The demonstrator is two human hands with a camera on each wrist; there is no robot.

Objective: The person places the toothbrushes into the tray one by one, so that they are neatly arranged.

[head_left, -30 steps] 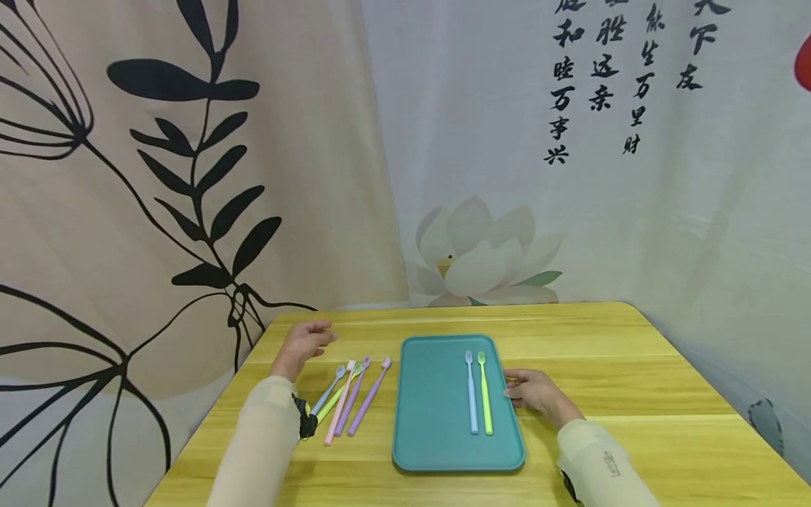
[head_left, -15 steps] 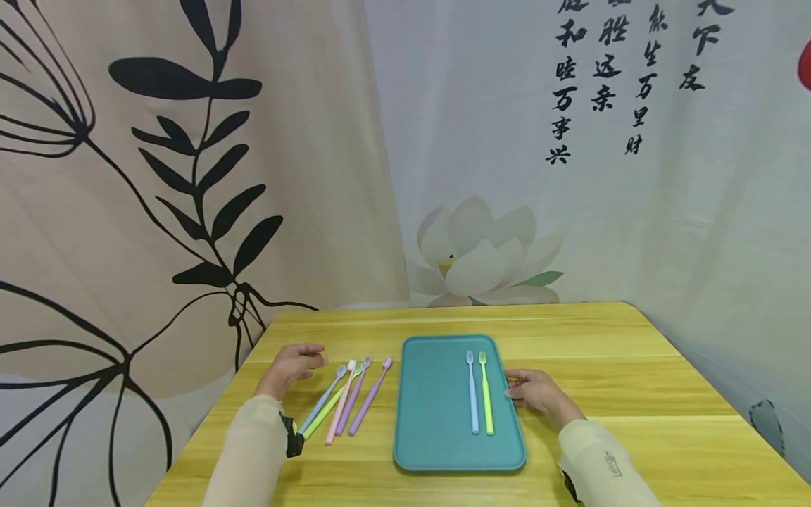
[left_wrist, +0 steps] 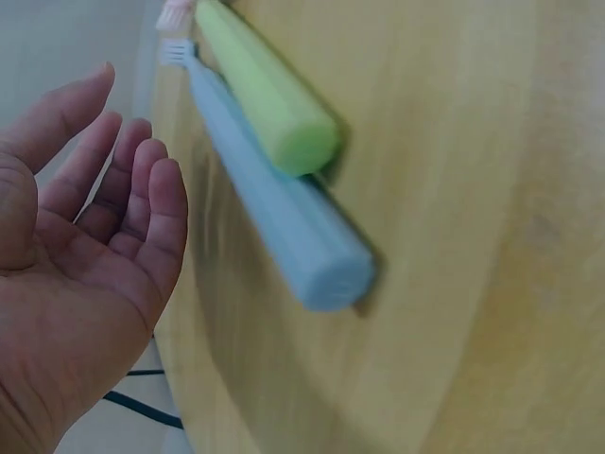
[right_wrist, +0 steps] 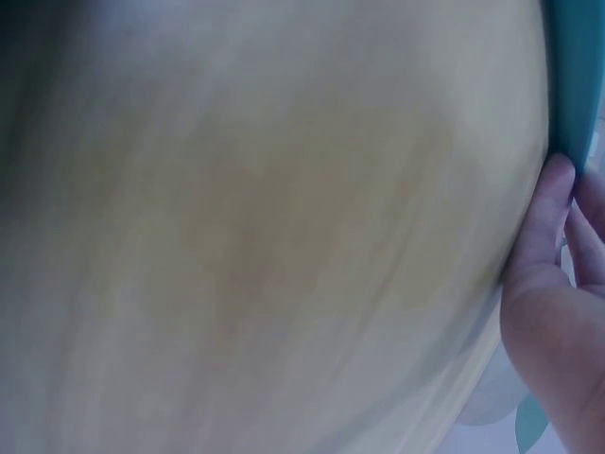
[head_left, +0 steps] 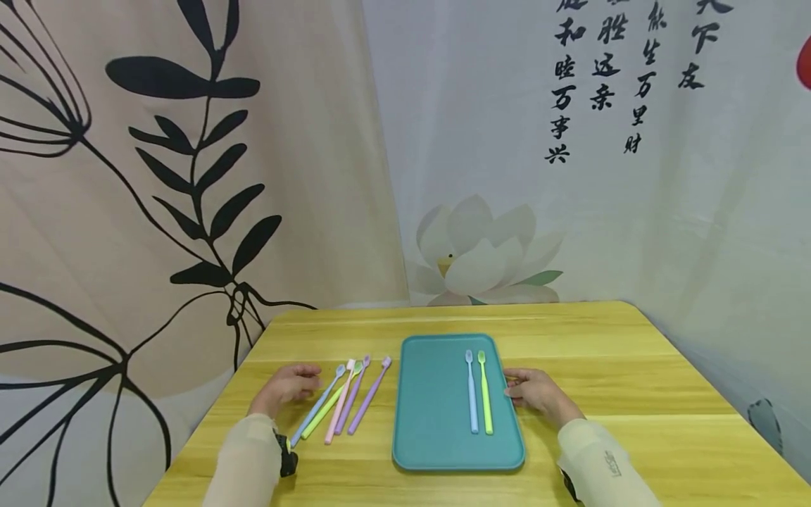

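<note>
My left hand [head_left: 288, 386] hovers left of a fan of toothbrushes, its fingers loosely bent with nothing in them. Nearest to it lies a blue toothbrush [head_left: 315, 408]; in the left wrist view the palm [left_wrist: 90, 274] is beside that brush, apart from it. Across from the blue one are a lime-green toothbrush [head_left: 329, 405], a pink toothbrush [head_left: 341, 408] and two purple toothbrushes [head_left: 369, 400]. On the teal tray [head_left: 431, 415], a blue toothbrush [head_left: 472, 401] and a lime-green toothbrush [head_left: 486, 401] lie side by side. My right hand [head_left: 538, 396] pinches the tray's right rim, thumb against its outer side.
All of this rests on a yellow wood-grain table [head_left: 633, 394]. A printed curtain [head_left: 317, 141] with plants and writing hangs behind its far edge. Dark cables [left_wrist: 142, 407] show beyond the table edge in the left wrist view.
My left hand has moved from the far left of the table back toward me and slightly left, beside the blue toothbrush. The right hand and tray stay put.
</note>
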